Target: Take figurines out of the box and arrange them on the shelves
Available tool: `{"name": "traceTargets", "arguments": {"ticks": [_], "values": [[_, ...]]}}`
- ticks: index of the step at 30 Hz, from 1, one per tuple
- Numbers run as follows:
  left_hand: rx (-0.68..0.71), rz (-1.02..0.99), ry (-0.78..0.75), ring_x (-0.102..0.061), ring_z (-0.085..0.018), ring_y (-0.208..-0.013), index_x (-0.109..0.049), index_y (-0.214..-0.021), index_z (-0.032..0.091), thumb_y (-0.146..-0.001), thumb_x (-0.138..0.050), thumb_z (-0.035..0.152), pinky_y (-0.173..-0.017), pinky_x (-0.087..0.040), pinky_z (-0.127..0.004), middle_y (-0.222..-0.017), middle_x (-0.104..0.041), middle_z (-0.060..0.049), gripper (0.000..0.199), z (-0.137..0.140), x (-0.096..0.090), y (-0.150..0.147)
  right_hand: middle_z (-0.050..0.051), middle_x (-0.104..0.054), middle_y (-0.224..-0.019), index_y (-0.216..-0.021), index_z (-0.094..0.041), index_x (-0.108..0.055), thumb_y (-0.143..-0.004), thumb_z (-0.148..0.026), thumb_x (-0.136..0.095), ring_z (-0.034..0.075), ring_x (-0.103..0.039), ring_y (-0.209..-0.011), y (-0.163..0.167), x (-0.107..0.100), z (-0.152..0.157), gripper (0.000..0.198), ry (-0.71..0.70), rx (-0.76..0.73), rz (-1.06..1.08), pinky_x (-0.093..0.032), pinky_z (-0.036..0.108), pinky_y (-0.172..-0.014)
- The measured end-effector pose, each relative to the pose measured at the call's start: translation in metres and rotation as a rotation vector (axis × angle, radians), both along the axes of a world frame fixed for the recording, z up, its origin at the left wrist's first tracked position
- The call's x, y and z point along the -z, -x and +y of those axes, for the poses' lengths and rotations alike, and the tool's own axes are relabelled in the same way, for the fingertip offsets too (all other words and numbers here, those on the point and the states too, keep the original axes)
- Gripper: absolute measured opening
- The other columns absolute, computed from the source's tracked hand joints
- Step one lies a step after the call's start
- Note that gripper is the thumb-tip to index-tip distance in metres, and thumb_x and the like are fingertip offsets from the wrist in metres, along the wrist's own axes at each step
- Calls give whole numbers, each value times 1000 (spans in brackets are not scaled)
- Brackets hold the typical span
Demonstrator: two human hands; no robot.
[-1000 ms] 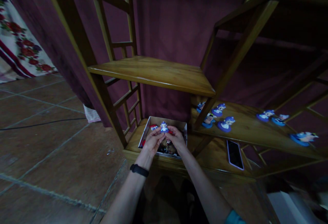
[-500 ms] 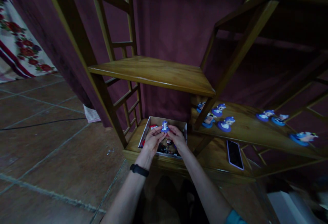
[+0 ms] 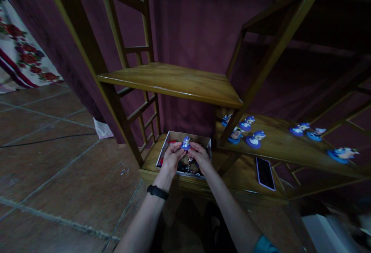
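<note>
A small purple-and-white figurine [image 3: 186, 143] on a purple base is held upright between both hands, over a cardboard box [image 3: 205, 139]. My left hand [image 3: 172, 157] grips its base from the left, the wrist wearing a black band. From the right, the fingers of my right hand [image 3: 199, 153] close on the same base. Inside the box lie red and dark small items [image 3: 189, 161], partly hidden by my hands. More figurines stand to the right on the shelf, among them a purple one [image 3: 255, 139] and a blue-based one [image 3: 235, 135].
The box rests on the lowest board of a wooden shelf unit [image 3: 174, 81]. A phone [image 3: 265, 173] lies on that board at right. Farther right are another purple figurine [image 3: 300, 129] and a blue-based figurine [image 3: 343, 155]. Slanted posts and lattice sides frame the space; a cable [image 3: 49, 140] crosses the floor.
The figurine has shifted very slightly in my hands, which keep nearly the same place over the box. The figurines on the shelf and the phone have not moved.
</note>
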State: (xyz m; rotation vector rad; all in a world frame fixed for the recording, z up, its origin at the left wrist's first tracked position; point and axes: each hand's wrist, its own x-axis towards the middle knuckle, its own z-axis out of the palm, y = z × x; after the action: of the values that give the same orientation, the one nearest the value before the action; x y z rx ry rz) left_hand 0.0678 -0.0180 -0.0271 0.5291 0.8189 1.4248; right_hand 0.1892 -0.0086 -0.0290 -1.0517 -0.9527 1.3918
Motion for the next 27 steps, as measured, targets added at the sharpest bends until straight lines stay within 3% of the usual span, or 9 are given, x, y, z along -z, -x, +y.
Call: {"name": "traceTargets", "arguments": {"ticks": [7,12,17,27], "values": [[-4,1,35,-62,-12,-75,-64,-89,15,-64,-64,3,-74,-49,-26,-85,-67,-6,27,2,2,2,5,-65,-99,-99,-19,-63,-58,-30,-69,18,-60,-83,0,-2,-1,43,-27,0,-68,-49,28,-68],[-6,3,39,-63,-13,-76,-65,-91,12,-68,-63,5,-73,-50,-25,-87,-67,-8,25,3,-1,1,4,-66,-95,-96,-20,-64,-59,-28,-66,18,-59,-85,0,-3,-2,38,-68,14,-81,-48,30,-74],[2,-22,36,-64,-13,-76,-65,-94,13,-64,-64,0,-73,-50,-24,-89,-68,-8,33,4,-2,0,3,-65,-91,-95,-20,-64,-59,-25,-66,18,-58,-85,3,-4,-3,36,-75,39,-66,-49,30,-74],[45,-86,110,-64,-13,-70,-63,-95,11,-72,-54,1,-65,-52,-22,-84,-68,-10,26,8,0,8,2,-61,-91,-97,-20,-64,-64,-28,-62,15,-59,-76,6,-3,-6,35,-113,36,-91,-51,29,-72]]}}
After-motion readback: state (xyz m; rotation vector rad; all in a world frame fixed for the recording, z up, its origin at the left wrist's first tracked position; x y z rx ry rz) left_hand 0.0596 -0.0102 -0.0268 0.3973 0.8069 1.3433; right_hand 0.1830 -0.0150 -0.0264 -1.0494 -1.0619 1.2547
